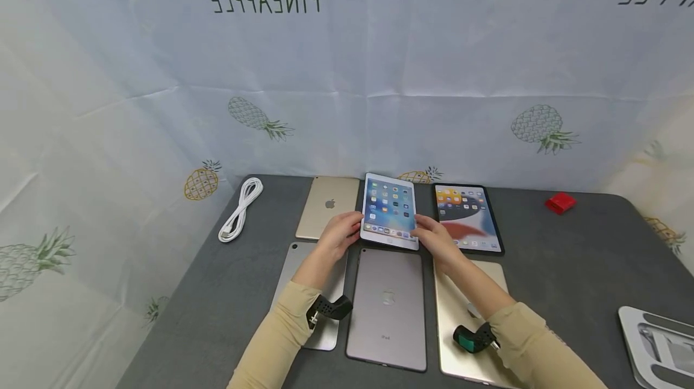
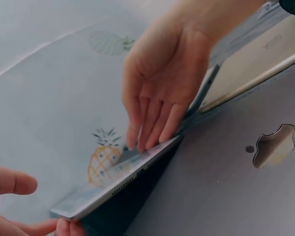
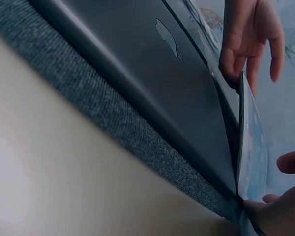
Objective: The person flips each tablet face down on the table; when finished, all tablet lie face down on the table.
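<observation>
A white-framed tablet (image 1: 388,211) with its screen lit lies between the two hands in the head view. Its near edge is raised and tilted off the surface, as the left wrist view shows. My left hand (image 1: 340,232) touches its left edge with the fingertips, the thumb (image 2: 18,181) held apart from the glass. Along the right edge, the fairly straight fingers of my right hand (image 1: 437,241) touch the tablet; in the right wrist view a digit (image 3: 291,161) stands off the screen. Just below lies a grey tablet (image 1: 387,311), back up.
Around them lie a gold tablet (image 1: 328,207), a silver tablet (image 1: 328,329), another gold tablet (image 1: 455,323) and a lit black-framed tablet (image 1: 468,218). A white cable (image 1: 240,209) is at left, a red object (image 1: 561,202) and a silver stand (image 1: 658,344) at right. A printed curtain backs the table.
</observation>
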Motion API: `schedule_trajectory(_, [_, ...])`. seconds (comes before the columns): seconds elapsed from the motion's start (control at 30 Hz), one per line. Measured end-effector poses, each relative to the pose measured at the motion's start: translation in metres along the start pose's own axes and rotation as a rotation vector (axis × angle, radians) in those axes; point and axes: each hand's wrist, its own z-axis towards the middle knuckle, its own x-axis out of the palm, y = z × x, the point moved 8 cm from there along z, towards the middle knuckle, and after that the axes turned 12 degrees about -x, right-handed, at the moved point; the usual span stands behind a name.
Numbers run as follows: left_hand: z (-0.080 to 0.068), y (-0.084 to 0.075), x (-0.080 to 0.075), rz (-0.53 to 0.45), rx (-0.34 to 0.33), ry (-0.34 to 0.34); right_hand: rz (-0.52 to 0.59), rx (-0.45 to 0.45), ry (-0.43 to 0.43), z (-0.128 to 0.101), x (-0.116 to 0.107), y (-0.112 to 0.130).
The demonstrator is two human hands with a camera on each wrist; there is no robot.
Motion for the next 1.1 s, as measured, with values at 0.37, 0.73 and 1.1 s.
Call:
schedule_trajectory(0.37, [-0.010,-0.011,-0.005,-0.020,0.051,-0.019,0.048,-0.017,0.013,0.005,0.014,-0.002])
schedule_trajectory(0.73, [-0.021,-0.026,0.000,-0.041,0.114,-0.012,0.129,-0.020,0.052,0.007,0.030,0.001])
schedule_trajectory(1.1, [-0.031,-0.036,0.021,-0.044,0.197,0.065,0.161,-0.002,0.058,0.009,0.039,0.000])
